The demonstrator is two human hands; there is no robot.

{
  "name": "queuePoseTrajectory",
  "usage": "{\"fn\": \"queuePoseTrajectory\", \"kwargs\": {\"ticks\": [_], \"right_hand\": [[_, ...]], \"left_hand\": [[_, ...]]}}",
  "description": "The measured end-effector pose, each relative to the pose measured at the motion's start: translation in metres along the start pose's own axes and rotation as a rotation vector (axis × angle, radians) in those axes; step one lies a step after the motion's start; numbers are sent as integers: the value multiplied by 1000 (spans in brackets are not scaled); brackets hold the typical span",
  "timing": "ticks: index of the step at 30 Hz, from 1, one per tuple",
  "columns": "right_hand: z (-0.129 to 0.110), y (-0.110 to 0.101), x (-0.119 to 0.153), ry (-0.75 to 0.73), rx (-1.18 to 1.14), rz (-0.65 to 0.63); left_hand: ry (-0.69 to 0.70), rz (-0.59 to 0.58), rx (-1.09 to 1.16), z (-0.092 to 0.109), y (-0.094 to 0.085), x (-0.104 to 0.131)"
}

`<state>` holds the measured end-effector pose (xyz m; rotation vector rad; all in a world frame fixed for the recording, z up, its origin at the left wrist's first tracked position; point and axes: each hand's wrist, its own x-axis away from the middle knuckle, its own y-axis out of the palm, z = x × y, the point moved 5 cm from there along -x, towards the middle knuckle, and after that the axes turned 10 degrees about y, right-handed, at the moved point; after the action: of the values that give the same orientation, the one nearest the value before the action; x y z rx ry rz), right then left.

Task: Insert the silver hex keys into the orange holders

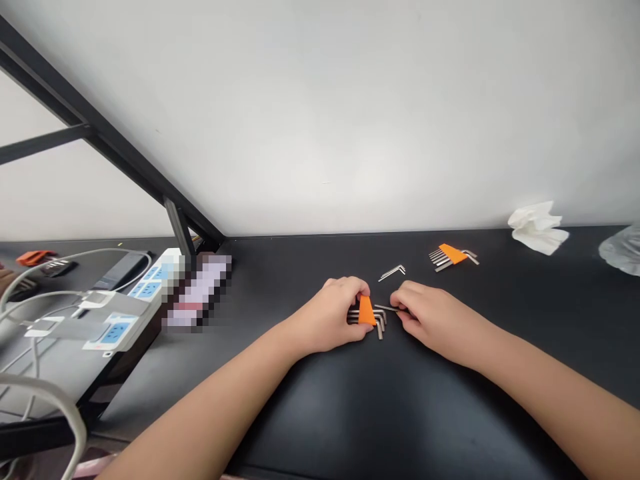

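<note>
My left hand [340, 313] pinches an orange holder [367, 311] at its top and bottom edges. Several silver L-shaped hex keys run through the holder, their bent ends pointing right. Just to the right, my right hand [425, 317] is closed on a thin hex key [386, 308], whose straight end points left toward the holder. Beyond the hands, a few loose small hex keys [393, 272] lie on the black table [400, 413]. Farther back on the right lies a second orange holder [452, 253] with several hex keys in it.
A crumpled white tissue [537, 228] and a clear plastic bag [623, 250] lie near the wall at the right. To the left are a power strip [155, 280] with chargers and white cables, a blurred-out flat object [200, 291] and a black metal frame [115, 160].
</note>
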<state>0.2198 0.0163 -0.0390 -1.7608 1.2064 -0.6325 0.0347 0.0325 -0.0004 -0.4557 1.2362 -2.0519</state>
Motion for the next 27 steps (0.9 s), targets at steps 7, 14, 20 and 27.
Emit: {"fn": "queuePoseTrajectory", "kwargs": {"ticks": [7,14,20,27], "right_hand": [[-1,-3,7,97,94,-22],[5,-6,2,103,-323,-51],[4,-10,3,118,-438,-120],[1,0,3,316,-648,-337]], "left_hand": [[24,39,125,-5,2,1],[146,79,-55,1,0,-2],[217,87,-115,4,2,-2],[207,105,-135,8,7,-3]]}}
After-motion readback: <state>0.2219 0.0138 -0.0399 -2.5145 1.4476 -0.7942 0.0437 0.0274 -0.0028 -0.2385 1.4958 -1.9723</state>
